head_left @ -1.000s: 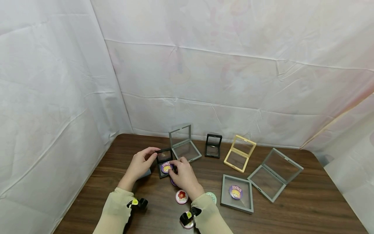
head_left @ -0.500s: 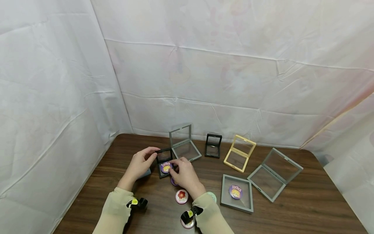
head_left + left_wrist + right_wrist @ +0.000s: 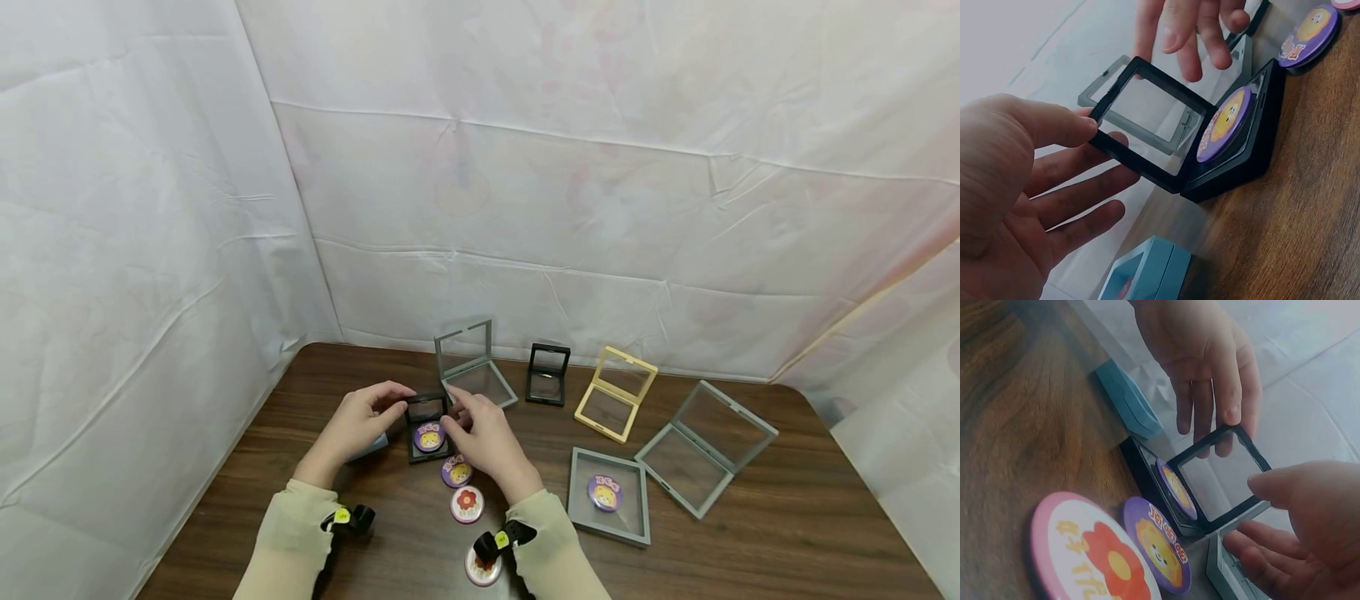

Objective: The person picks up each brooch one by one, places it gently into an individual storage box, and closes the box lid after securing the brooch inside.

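Note:
My left hand (image 3: pixel 356 427) pinches the raised lid of a small black display case (image 3: pixel 1229 181) between thumb and forefinger, at the lid's left corner. Inside the base a purple button badge (image 3: pixel 430 437) with a yellow cartoon face lies slightly tilted. On the other side of the lid my right hand (image 3: pixel 486 435) has its thumb and fingers spread, nothing between them. Its fingers are loosely bent near the lid's right edge in the left wrist view. A second purple badge (image 3: pixel 457 471) lies on the table just in front of the case.
Flower badges (image 3: pixel 467 505) lie nearer me. A blue case (image 3: pixel 1154 269) stands by my left hand. Behind and to the right are opened grey (image 3: pixel 480 385), black (image 3: pixel 546 387) and yellow (image 3: pixel 607 410) cases. A shut grey case (image 3: pixel 609 527) holds another purple badge.
My right hand has let go of the badge in the case and moved right, to the lid's edge. The lid leans further forward. The second purple badge now shows whole.

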`<state>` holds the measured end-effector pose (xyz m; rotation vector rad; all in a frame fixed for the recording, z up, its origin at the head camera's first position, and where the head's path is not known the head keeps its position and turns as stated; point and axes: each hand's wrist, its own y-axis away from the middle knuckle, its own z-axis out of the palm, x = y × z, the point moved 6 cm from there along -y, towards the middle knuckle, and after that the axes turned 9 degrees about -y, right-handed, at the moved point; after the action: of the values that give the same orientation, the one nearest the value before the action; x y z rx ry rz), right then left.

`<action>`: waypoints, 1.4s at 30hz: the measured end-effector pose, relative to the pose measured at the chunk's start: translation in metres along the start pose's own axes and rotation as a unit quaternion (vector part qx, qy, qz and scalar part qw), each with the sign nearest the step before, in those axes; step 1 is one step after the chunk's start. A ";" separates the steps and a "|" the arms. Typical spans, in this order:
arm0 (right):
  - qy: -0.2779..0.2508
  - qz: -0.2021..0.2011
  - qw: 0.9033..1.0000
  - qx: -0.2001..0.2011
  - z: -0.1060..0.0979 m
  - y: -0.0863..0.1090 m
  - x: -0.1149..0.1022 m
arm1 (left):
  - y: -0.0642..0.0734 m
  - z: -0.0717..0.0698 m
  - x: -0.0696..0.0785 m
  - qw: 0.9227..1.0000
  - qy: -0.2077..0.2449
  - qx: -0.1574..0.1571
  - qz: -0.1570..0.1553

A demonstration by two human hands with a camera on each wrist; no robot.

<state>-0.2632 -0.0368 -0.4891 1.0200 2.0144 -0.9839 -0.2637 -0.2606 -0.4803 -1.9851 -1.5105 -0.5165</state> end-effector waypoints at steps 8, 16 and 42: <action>0.001 0.003 1.000 -0.004 0.001 0.000 0.001 | 0.001 0.000 0.003 0.999 0.008 -0.035 0.009; -0.003 0.003 1.000 -0.027 0.002 0.000 0.003 | 0.003 0.010 0.007 0.992 0.036 -0.104 0.062; 0.076 -0.015 0.991 -0.109 0.003 0.004 0.010 | 0.006 0.024 -0.004 0.986 -0.098 -0.134 0.027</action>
<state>-0.2634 -0.0340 -0.4998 0.9719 2.2108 -0.6999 -0.2598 -0.2486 -0.5021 -2.3363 -1.5666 -0.5390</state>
